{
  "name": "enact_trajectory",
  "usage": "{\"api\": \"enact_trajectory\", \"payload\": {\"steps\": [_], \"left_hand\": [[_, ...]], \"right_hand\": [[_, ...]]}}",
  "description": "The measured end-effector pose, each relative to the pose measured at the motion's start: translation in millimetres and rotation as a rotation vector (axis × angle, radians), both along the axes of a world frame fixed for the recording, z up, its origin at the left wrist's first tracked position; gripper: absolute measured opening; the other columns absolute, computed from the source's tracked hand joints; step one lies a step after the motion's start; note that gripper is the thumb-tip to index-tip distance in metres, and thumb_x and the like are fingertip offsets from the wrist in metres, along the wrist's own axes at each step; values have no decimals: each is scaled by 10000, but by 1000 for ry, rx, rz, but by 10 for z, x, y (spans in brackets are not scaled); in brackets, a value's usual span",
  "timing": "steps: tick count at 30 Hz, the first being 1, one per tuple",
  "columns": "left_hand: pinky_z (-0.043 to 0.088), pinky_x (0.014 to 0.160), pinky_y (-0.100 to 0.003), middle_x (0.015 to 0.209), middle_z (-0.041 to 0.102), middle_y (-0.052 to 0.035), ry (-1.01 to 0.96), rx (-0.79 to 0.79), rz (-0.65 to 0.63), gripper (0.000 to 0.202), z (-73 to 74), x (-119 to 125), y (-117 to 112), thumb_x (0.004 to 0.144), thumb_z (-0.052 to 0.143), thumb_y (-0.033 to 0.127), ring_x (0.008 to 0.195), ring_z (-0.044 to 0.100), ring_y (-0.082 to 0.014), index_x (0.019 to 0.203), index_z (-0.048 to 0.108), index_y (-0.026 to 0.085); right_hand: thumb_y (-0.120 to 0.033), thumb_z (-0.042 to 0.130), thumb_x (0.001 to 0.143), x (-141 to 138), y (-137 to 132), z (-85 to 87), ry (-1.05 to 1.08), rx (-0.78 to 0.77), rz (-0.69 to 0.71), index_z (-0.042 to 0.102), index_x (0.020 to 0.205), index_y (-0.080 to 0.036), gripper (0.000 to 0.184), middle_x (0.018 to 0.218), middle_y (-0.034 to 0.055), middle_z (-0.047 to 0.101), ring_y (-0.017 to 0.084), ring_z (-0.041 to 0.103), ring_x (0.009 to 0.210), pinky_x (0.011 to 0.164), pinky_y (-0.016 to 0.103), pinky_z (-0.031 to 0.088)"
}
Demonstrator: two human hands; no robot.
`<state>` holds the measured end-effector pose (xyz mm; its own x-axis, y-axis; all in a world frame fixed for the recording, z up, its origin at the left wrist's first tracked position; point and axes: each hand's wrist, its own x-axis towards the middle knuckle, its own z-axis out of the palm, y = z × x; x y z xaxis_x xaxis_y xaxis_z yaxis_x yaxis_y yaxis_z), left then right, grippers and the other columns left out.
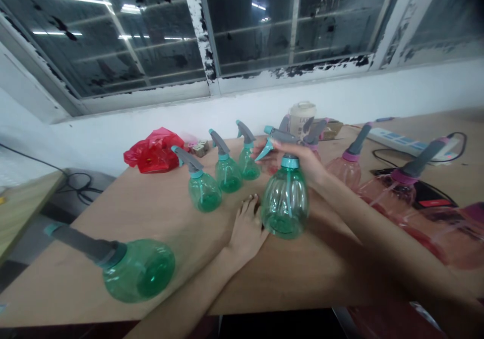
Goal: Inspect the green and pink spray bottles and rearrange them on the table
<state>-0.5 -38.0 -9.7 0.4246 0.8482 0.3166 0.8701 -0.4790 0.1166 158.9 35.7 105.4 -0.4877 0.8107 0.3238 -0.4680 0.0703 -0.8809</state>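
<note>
Bottle (285, 205), bulbous, ribbed, translucent green

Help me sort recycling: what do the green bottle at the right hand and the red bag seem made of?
Green bottle: transparent, glossy, likely plastic; highlights streak its wall, and the tube shows through.
Red bag: probably thin, shiny plastic film, given crumpled folds.

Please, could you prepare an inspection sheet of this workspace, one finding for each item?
Surface: light brown tabletop, partly covered.
Job's things: one held green spray bottle; four more green bottles leftward, several pink bottles rightward.
Clutter: red plastic bag, pale lettered container.
Hands: right hand at the held bottle's spray head; left hand on the tabletop beside that bottle.
Cables: black cable near the power strip; dark cables beyond the tabletop's left edge.
Surroundings: white wall, windows with peeling paint.
</note>
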Motion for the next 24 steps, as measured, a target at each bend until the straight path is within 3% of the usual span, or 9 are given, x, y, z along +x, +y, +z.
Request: {"api": "enact_trajectory", "payload": {"steps": [9, 16, 19, 24], "left_hand": [[347, 1034, -480, 1342, 474, -165, 35, -44, 37, 390, 86, 23, -30, 900, 441, 329, 1273, 395, -303, 1218, 505, 111], [336, 1045, -482, 1386, 431, -166, 57, -42, 67, 413, 97, 21, -25, 924, 389, 373, 1292, 380, -306, 1221, 519, 118], [325, 1056, -480, 1404, 409, -167, 57, -61, 75, 425, 77, 4, 1, 923, 395, 377, 1307, 359, -307, 1239, 511, 118], [328, 1060, -462, 1408, 400, -173, 38, -60, 80, 453, 51, -29, 40, 925, 401, 386, 1324, 336, -292, 1281, 471, 115]], "right_hand": [[-371, 577, 792, 187, 61, 122, -3, 124, -72, 663, 846, -201, 198, 793, 31, 667, 209, 629, 869, 816, 387, 491], [-396, 597, 774, 277, 139, 35, -134, 29, -268, 602, 677, -185, 232, 648, 4, 621, 147, 590, 612, 595, 286, 470], [-412, 596, 781, 223, 149, -21, -203, 43, -184, 620, 686, -177, 254, 654, 12, 636, 151, 595, 629, 627, 290, 467], [-401, 602, 797, 100, 91, -54, -302, 157, 35, 651, 683, -182, 251, 783, 31, 673, 172, 618, 813, 839, 322, 442]]}}
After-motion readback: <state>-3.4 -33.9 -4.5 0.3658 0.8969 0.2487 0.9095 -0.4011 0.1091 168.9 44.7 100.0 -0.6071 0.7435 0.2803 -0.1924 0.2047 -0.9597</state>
